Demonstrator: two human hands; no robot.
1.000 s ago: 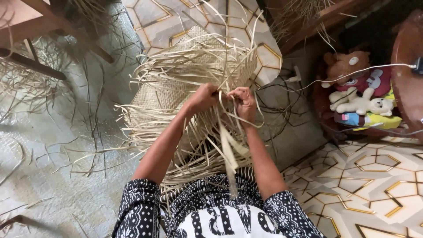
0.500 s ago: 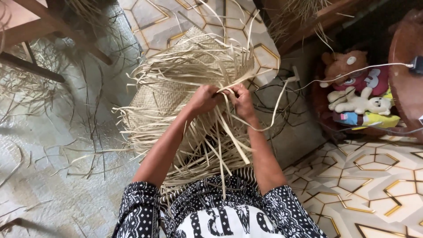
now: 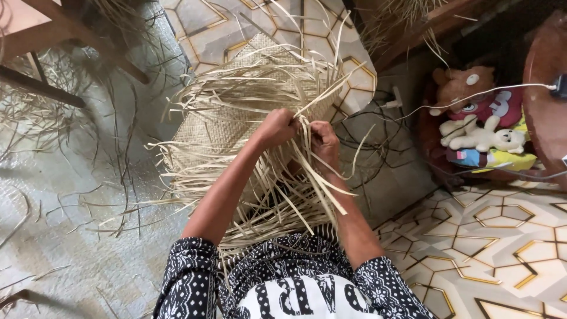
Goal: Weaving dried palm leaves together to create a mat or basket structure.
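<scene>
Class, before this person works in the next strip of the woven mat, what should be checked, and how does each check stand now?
1. Left hand closed on strips at the mat's edge: ok.
2. Right hand pinching a strip: ok.
3. Woven mat lying flat: cannot tell.
4. Loose strips free of tangles: not ok, they cross each other.
5. Cable clear of the strips: not ok, it lies right beside them.

Pale floor covering with gold hexagon outlines (image 3: 508,236); grey patterned mat (image 3: 71,236) at left; brown wooden furniture legs (image 3: 41,35) upper left; dark wooden frame (image 3: 425,26) upper right.
</scene>
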